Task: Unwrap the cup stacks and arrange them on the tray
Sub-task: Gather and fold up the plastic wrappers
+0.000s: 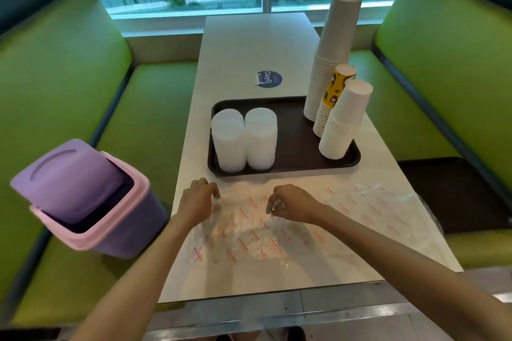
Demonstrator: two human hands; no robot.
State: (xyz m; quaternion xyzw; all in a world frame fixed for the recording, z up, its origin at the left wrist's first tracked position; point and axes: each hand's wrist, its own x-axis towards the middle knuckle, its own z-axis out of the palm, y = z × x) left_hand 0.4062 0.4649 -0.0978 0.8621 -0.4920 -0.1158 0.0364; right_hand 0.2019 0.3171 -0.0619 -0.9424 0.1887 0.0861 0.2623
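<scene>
Left hand (199,196) and right hand (293,203) pinch plastic wrap (249,235) on table (249,41) between green benches (69,91).

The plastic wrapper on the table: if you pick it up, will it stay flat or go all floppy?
Probably floppy: the plastic wrapper is thin, see-through and crinkled where the left hand and right hand hold it. It likely weighs almost nothing, being a thin film spread on the table. It may feel slippery, judging by its shine.
</scene>
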